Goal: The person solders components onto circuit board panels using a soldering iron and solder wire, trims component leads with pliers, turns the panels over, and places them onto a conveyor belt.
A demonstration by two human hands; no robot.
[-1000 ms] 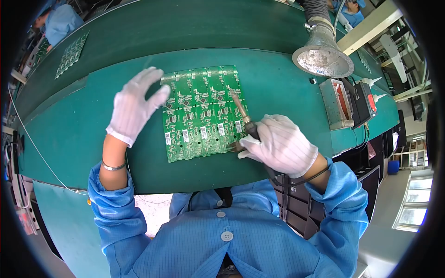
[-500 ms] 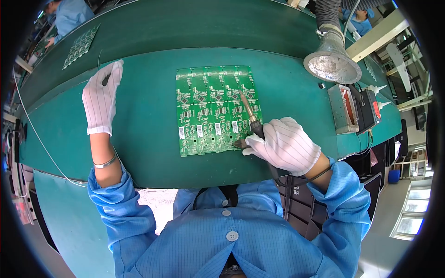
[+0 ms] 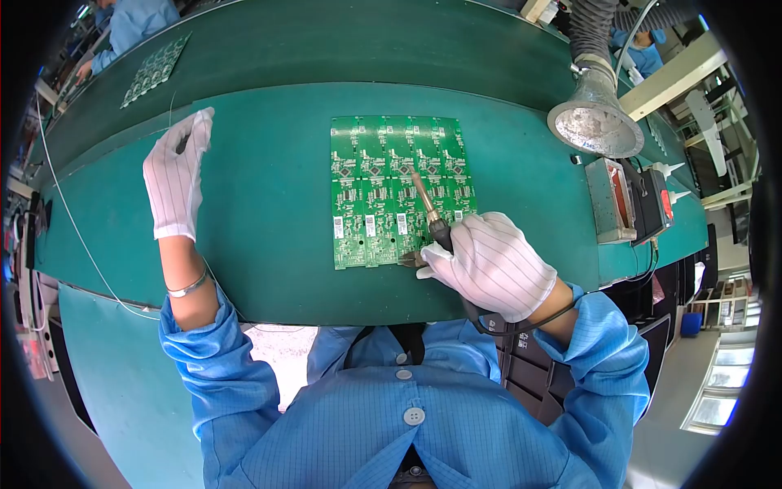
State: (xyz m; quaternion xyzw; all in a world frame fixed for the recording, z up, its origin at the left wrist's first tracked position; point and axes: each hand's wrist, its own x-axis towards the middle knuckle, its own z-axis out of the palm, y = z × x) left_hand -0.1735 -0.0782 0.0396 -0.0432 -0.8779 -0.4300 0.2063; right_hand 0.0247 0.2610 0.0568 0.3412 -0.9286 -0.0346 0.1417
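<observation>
A green circuit board panel [image 3: 383,196] with several white labels lies flat on the green work table [image 3: 269,204]. My right hand [image 3: 493,265], in a striped white glove, is closed around a soldering iron [image 3: 429,208], whose tip is over the middle of the panel. A dark metal tool tip [image 3: 413,259] pokes out under the same hand at the panel's lower edge. To the left, apart from the panel, my gloved left hand [image 3: 177,175] is closed in a pinch on a thin wire [image 3: 172,110], which sticks up above the fingertips.
A metal fume funnel [image 3: 599,122] hangs at the upper right, above a soldering stand [image 3: 611,200]. Another panel [image 3: 156,71] lies on the raised ledge. Two people in blue, one at the upper left [image 3: 138,23] and one at the upper right [image 3: 642,55], are beyond it.
The iron's tip has moved left across the panel with my right hand. The panel and funnel appear further right in view. My left hand keeps its pinch.
</observation>
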